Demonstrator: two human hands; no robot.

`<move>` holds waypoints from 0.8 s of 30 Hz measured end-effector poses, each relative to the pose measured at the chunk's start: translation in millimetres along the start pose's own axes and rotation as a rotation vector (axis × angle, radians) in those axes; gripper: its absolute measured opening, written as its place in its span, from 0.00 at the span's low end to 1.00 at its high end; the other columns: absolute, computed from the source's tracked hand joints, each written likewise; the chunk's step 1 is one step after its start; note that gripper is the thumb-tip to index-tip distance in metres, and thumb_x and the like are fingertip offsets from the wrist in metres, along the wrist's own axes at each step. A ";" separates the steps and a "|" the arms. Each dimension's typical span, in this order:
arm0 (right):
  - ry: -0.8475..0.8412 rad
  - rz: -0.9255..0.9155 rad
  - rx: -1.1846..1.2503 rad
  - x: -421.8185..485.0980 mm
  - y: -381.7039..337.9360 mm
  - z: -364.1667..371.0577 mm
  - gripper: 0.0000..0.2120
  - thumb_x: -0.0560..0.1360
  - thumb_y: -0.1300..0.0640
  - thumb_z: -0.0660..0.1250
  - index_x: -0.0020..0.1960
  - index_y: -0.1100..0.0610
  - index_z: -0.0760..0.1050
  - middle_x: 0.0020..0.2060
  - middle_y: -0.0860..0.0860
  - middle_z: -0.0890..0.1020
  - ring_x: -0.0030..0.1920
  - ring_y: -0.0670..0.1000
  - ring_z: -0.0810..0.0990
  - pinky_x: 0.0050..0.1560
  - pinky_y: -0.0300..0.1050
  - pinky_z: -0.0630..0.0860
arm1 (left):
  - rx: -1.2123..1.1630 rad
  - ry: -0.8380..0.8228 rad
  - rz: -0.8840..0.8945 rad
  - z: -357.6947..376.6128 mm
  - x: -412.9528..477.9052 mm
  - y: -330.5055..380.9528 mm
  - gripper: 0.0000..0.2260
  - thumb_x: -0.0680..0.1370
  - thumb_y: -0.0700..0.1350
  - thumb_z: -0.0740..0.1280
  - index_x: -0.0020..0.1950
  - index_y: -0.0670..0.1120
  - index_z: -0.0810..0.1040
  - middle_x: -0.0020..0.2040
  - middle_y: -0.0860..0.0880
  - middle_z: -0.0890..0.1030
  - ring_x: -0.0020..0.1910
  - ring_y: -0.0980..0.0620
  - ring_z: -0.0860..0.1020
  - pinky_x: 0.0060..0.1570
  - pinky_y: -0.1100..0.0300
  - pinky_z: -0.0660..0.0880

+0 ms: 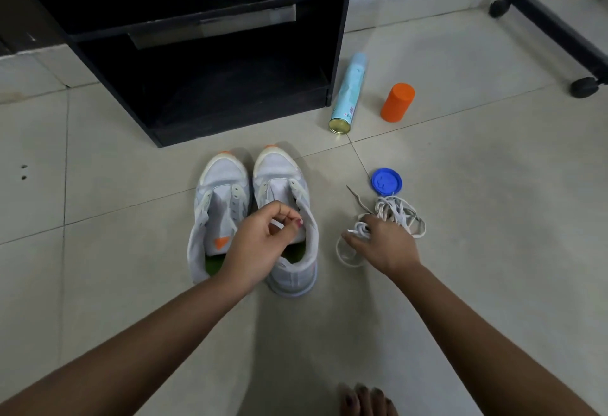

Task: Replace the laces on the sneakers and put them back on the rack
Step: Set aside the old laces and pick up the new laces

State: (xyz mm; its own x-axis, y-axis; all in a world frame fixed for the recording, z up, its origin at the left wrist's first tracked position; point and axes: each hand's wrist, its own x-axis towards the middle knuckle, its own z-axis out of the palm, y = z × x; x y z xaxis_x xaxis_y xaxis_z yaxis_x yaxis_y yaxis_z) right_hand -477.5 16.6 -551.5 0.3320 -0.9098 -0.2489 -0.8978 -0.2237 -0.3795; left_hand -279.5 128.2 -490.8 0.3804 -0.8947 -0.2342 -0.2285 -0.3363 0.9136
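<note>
Standing side by side on the tiled floor point(98, 185), toes toward the black shoe rack point(230, 93), the white sneakers point(223, 205) had bare eyelets with nothing threaded through them. Just to their right lay the white laces point(401, 215), heaped in a loose tangle. The right hand point(381, 244) was down on that tangle with a loop caught between thumb and forefinger, so it was grasping the laces. The left hand point(260, 244) hung over the opening of the right-hand sneaker, fingers curled toward the thumb. Whether it pinched the collar edge or nothing at all I could not tell.

The main risk, as I judged it, lay in the tangle. The laces seemed snarled into one heap, and lifting by a single loop could drag the whole bundle, tighten a knot, or sweep it against the blue lid point(386, 182) just beside its far edge. An unsteadied sneaker might also tip or slide on the smooth tile once threading began.

Further out, a pale blue spray can point(348, 93) lay on its side beside the rack, with an orange container point(397, 102) near it. The left forearm covered part of one sneaker's heel, and the right hand hid whatever lace lay under it. The rack's shelves were too dark to read, and the toes point(365, 399) at the bottom edge were cut off and blurred.
</note>
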 end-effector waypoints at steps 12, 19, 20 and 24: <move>0.020 -0.306 0.374 1.5 -62.8 -55.6 0.10 0.76 0.53 0.67 0.40 0.57 0.71 0.29 0.49 0.73 0.31 0.50 0.71 0.34 0.46 0.67 | -0.413 -0.046 -0.080 -3.0 -5.2 30.3 0.16 0.78 0.46 0.66 0.66 0.52 0.73 0.61 0.55 0.78 0.59 0.61 0.76 0.62 0.54 0.74; -0.097 -0.284 0.766 -14.1 -98.0 -72.9 0.04 0.76 0.52 0.67 0.46 0.52 0.75 0.31 0.44 0.78 0.33 0.43 0.76 0.36 0.43 0.72 | -0.891 -0.262 -0.318 -5.9 -8.7 44.2 0.26 0.72 0.54 0.65 0.69 0.47 0.71 0.62 0.43 0.79 0.58 0.40 0.80 0.57 0.53 0.78; -0.089 -0.228 0.920 -16.7 -100.0 -74.2 0.07 0.77 0.49 0.65 0.46 0.53 0.74 0.30 0.44 0.76 0.33 0.44 0.75 0.36 0.42 0.72 | -0.901 -0.235 -0.345 -6.1 -9.6 42.3 0.27 0.71 0.53 0.65 0.69 0.46 0.70 0.62 0.42 0.79 0.57 0.40 0.80 0.57 0.53 0.78; -0.044 -0.216 1.199 -33.2 -122.7 -65.7 0.18 0.82 0.46 0.54 0.45 0.58 0.72 0.33 0.45 0.76 0.37 0.43 0.77 0.41 0.32 0.72 | -0.815 -0.294 -0.378 -3.0 -14.0 36.7 0.23 0.78 0.55 0.59 0.70 0.47 0.69 0.63 0.42 0.78 0.59 0.42 0.79 0.58 0.53 0.77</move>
State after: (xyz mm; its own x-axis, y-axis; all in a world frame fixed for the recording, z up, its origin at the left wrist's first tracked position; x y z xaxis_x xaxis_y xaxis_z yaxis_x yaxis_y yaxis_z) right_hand -397.3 51.2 -438.1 0.4720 -0.8759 -0.1000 0.0060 0.1167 -0.9932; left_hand -290.5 129.2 -452.9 0.0343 -0.8443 -0.5347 0.6026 -0.4094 0.6850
